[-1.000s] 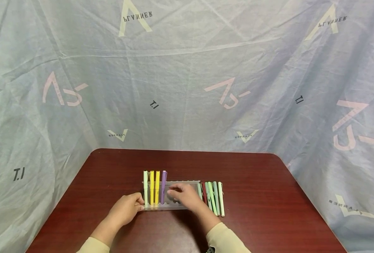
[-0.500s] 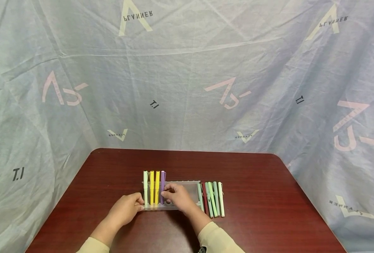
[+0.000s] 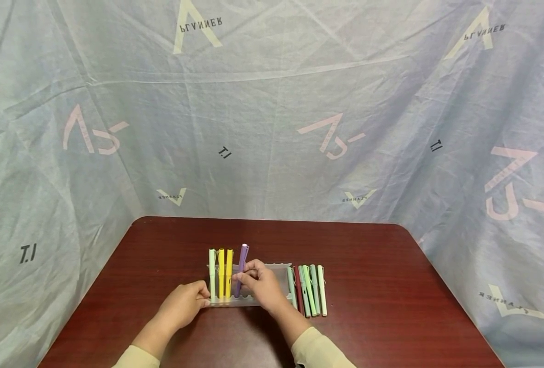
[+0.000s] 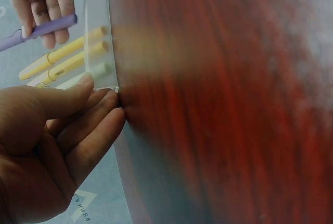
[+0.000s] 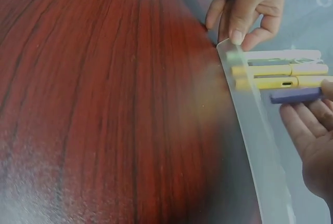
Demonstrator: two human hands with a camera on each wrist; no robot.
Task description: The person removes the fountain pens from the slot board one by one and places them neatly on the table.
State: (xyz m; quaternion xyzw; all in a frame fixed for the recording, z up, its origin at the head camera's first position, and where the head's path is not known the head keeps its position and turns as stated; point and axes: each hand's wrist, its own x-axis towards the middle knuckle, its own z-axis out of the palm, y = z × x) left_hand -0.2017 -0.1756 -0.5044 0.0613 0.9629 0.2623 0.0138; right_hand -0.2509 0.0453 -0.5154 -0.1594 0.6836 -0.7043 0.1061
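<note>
A clear plastic pen rack (image 3: 278, 276) with notched edges lies on the table. My left hand (image 3: 182, 305) pinches its near left corner between thumb and fingers, as the left wrist view also shows. In my right hand (image 3: 266, 288), thumb and fingertips pinch a purple pen (image 3: 243, 259), tilted with its capped end to the right. In the right wrist view the near end of the purple pen (image 5: 294, 96) is raised off the rack's front wall (image 5: 255, 130). Left of it, a pale green pen (image 3: 212, 276) and two yellow pens (image 3: 221, 273) lie across the rack.
Against the rack's right end, several pens (image 3: 312, 289) in green, dark red and pale tones lie side by side on the dark red table (image 3: 373, 286). A grey printed cloth (image 3: 272, 153) hangs behind and at both sides.
My right hand has come left to the purple pen and taken hold of it. The purple pen first shifted slightly left, then rose and tilted. My left hand has stayed at the corner.
</note>
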